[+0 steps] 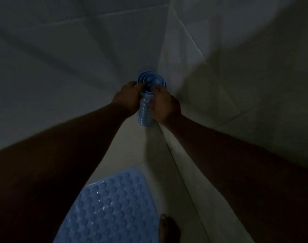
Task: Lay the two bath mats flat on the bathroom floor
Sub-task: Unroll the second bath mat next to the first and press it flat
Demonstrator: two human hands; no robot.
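Down at the bottom edge, closest to us, a bare foot point(169, 228) stands on the pale tiled floor point(137, 146), toes just touching the right edge of the flat blue bath mat point(111, 207). That mat lies spread out on the floor, bumpy with rows of round suction cups, a few glints of light on it, and its far rounded corner points up toward the middle of the view. Further away, the second mat is a different story: the rolled blue bath mat point(146, 111) stands on end in the corner where the two tiled walls point(79, 50) meet, its lower end down on the floor, its open upper end facing us so the spiral of layers shows. Both arms stretch forward to it. The left hand point(128, 96) is closed around the left side of the roll near its top, fingers curled over the rim. The right hand point(163, 102) clamps the right side, a little lower, knuckles toward us, thumb side tucked against the roll's top edge. Between the two hands a strip of the dimpled blue surface stays visible down to the base. Light is very dim throughout; the right-hand wall is a shade brighter than the left, and grout lines run diagonally across both.
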